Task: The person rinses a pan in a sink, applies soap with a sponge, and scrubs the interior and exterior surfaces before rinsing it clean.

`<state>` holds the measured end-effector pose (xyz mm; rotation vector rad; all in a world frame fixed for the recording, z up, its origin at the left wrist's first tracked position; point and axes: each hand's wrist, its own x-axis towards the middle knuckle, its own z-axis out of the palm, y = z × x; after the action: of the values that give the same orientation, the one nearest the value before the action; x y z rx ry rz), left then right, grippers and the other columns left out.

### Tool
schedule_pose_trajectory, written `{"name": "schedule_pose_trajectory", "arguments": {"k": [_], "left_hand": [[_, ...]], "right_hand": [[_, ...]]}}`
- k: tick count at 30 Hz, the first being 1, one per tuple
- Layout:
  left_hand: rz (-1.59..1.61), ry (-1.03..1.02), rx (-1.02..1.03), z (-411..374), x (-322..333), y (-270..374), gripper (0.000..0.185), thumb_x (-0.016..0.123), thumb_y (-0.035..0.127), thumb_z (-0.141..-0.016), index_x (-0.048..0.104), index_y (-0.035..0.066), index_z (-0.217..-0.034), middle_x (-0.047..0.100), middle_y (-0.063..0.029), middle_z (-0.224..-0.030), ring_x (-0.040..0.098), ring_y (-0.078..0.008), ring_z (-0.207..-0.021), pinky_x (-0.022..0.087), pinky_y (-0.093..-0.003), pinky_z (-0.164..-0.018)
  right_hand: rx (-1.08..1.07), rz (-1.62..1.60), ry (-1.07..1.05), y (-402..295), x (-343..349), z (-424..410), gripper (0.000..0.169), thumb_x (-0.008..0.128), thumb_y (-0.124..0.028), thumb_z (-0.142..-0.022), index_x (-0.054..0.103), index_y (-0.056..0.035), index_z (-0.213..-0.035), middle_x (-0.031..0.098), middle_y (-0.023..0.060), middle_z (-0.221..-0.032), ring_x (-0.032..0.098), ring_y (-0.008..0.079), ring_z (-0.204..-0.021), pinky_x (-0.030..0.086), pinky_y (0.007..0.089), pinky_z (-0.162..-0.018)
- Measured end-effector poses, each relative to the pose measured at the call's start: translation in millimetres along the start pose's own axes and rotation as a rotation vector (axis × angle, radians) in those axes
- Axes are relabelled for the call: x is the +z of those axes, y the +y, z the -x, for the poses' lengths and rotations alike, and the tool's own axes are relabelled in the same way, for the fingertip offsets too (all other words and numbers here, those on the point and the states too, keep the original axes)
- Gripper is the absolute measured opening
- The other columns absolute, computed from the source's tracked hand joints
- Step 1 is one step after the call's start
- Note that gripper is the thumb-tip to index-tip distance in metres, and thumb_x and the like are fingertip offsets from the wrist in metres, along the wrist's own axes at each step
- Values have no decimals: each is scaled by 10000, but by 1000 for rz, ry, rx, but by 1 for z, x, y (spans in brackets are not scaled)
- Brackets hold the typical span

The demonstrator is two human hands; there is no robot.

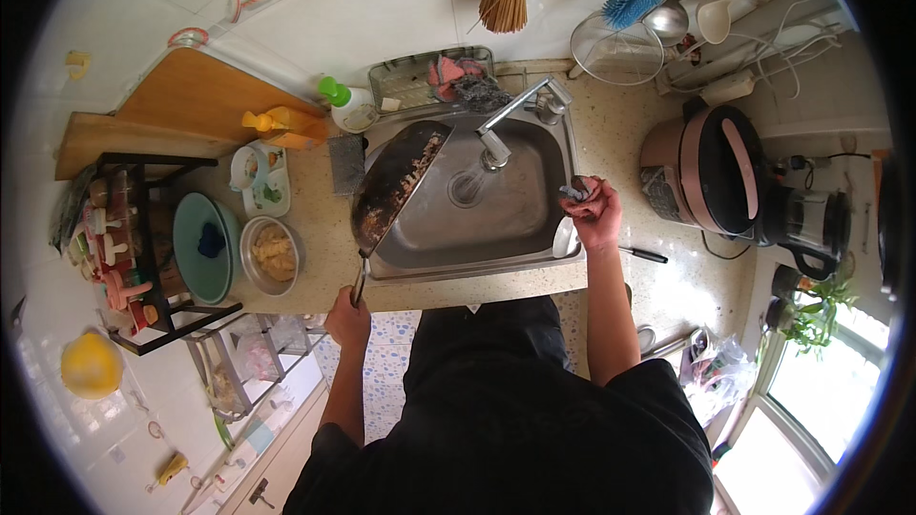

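My left hand (348, 318) grips the handle of a dark wok (401, 182), which is tipped on its side along the left part of the stainless steel sink (526, 229). Its blackened, patchy underside faces up and left; the inside is hidden. By the sink's right rim, my right hand (600, 218) is closed on a crumpled reddish cloth (585, 199) with grey parts. Water runs from the chrome faucet (519, 111) toward the drain (466, 188). Below that hand, a white spatula-like blade (564, 237) rests at the rim, and a black handle (647, 254) shows beyond my wrist.
A wire rack (401, 79) with a pink cloth stands behind the sink. To the left are a green-capped bottle (354, 106), a metal bowl (272, 256) of pale dough-like food and a teal basin (204, 272). A pink rice cooker (698, 168) stands right; a strainer (617, 50) hangs above.
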<state>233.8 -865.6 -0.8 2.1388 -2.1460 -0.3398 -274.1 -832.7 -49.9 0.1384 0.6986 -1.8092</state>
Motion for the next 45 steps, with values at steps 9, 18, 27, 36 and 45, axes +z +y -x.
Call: {"name": "schedule_pose_trajectory", "arguments": {"k": [9,18,27,36,45], "left_hand": [[86,-332,-139,5,6,27,238,696,228,-846,654,126,-1057,719,-171,-860,692,-421,-830,535,-515,-733],[466,-576,-51,20,55,24,244,682,129,-761,627,1,-962,668,-222,-831,653,-406,-775,515,-454,-715],[604,-797,-46,35,98,15,257,700,176,-734,601,13,-906,651,-188,-792,639,-369,-760,507,-454,-719],[264,-564,41,30,94,32,294,671,227,-788,608,43,-1009,689,-241,-871,653,-473,-870,511,-565,-747],[413,-684,90,-15,11,34,273,696,186,-772,607,-4,-947,671,-261,-841,641,-492,-836,514,-517,-715]], "right_hand": [[28,-98,-128,-1,-17,2,264,450,-302,-1025,612,-94,-1015,683,87,-1003,570,278,-840,445,463,-769],[-5,-57,-38,-4,-28,10,243,465,-306,-1020,585,-95,-1036,657,86,-997,587,298,-897,460,492,-807],[-25,-26,-31,-8,-21,17,249,454,-294,-1023,582,-81,-1021,659,88,-1007,571,287,-869,457,500,-805],[-29,-38,-34,-5,-17,16,282,446,-299,-1014,601,-65,-989,679,110,-1021,595,322,-896,458,536,-817],[-41,-48,-10,6,-23,22,272,450,-296,-1013,595,-65,-1010,684,116,-1044,599,325,-909,453,549,-836]]}}
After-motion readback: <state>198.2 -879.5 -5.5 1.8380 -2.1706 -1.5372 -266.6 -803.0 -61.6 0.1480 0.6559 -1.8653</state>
